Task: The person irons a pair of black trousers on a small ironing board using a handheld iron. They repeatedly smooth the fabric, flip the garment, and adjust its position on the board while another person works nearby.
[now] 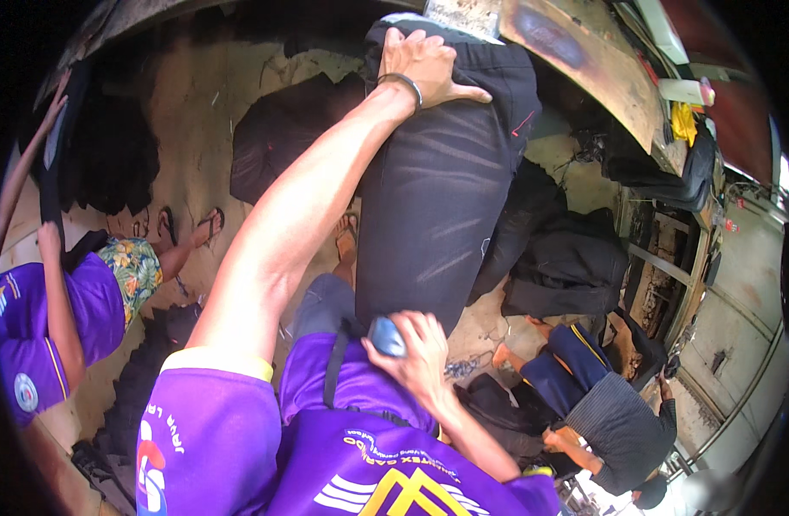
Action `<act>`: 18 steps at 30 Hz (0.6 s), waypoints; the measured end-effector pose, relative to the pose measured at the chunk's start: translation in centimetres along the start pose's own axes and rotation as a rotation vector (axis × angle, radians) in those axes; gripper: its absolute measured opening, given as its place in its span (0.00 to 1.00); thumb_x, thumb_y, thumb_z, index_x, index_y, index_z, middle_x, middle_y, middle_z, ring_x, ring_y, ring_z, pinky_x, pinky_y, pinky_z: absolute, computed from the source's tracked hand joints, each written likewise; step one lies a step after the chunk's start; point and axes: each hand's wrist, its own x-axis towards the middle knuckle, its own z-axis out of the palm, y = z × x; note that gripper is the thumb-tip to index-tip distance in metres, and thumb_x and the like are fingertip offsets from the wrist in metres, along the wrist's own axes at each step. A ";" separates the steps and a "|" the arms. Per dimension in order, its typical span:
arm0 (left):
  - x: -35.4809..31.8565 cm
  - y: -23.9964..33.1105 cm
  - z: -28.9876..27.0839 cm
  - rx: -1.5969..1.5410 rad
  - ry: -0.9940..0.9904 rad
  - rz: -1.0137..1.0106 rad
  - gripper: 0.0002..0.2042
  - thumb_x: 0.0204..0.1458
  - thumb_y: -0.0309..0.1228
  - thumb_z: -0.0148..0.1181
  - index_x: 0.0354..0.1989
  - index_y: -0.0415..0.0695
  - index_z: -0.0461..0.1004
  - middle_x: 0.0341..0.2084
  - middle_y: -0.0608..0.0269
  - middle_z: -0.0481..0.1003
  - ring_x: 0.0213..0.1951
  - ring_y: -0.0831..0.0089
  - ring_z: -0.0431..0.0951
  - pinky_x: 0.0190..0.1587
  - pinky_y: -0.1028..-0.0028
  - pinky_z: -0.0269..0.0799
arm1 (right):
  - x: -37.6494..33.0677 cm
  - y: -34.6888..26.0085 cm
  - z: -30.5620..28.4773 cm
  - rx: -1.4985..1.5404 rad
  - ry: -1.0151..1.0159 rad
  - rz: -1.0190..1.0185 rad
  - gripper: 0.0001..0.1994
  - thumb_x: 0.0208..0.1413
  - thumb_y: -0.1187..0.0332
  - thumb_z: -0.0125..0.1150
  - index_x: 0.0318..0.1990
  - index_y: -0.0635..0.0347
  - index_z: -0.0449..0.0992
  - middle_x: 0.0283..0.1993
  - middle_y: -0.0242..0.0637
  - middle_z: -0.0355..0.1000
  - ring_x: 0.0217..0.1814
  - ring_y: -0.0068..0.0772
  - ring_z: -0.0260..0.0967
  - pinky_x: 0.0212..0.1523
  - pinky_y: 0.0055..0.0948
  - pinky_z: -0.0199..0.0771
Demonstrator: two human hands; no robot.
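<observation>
A pair of black trousers (429, 206) lies stretched lengthwise in front of me, waist end far, over a support that is mostly hidden. Pale worn streaks cross its upper part and run lower down. My left hand (418, 67), with a dark band at the wrist, presses on the cloth near the waist, thumb spread wide. Close to my body, my right hand (418, 354) is closed round a small, rounded blue-grey block (387, 337) at the near end of the trousers. The underside of the block is hidden.
Dark garments (566, 267) are heaped at the right, with another dark pile (291, 129) at the far left. A scorched wooden board (575, 60) juts in at the far right. One person in purple (76, 310) works at the left; another in a dark striped top (618, 430) sits lower right.
</observation>
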 end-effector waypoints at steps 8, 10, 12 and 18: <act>-3.5 -0.3 0.9 0.076 0.487 -0.399 0.55 0.42 0.84 0.59 0.67 0.48 0.72 0.63 0.50 0.73 0.64 0.50 0.73 0.64 0.40 0.63 | -4.9 6.7 0.1 0.994 0.102 0.873 0.31 0.60 0.51 0.75 0.60 0.68 0.77 0.48 0.35 0.81 0.47 0.29 0.77 0.52 0.33 0.78; -6.3 -0.5 0.6 -0.631 0.098 -0.745 0.64 0.42 0.81 0.65 0.79 0.44 0.55 0.66 0.38 0.72 0.67 0.40 0.74 0.67 0.43 0.68 | -8.1 7.1 1.8 0.887 0.168 0.721 0.24 0.59 0.52 0.77 0.48 0.65 0.81 0.40 0.32 0.80 0.42 0.24 0.73 0.47 0.31 0.75; -10.2 0.0 0.0 -0.747 0.097 -0.696 0.69 0.45 0.73 0.71 0.84 0.40 0.40 0.63 0.27 0.74 0.64 0.36 0.77 0.65 0.51 0.73 | -13.8 7.7 3.9 0.798 0.166 0.597 0.24 0.58 0.52 0.78 0.48 0.65 0.81 0.41 0.33 0.80 0.42 0.24 0.73 0.47 0.31 0.76; -32.2 6.2 -3.7 -1.414 -0.087 -0.765 0.30 0.68 0.36 0.68 0.73 0.40 0.64 0.57 0.57 0.79 0.62 0.70 0.78 0.65 0.66 0.73 | -18.8 12.7 0.7 0.513 0.233 0.806 0.30 0.64 0.64 0.66 0.72 0.67 0.72 0.52 0.49 0.84 0.55 0.36 0.84 0.56 0.37 0.83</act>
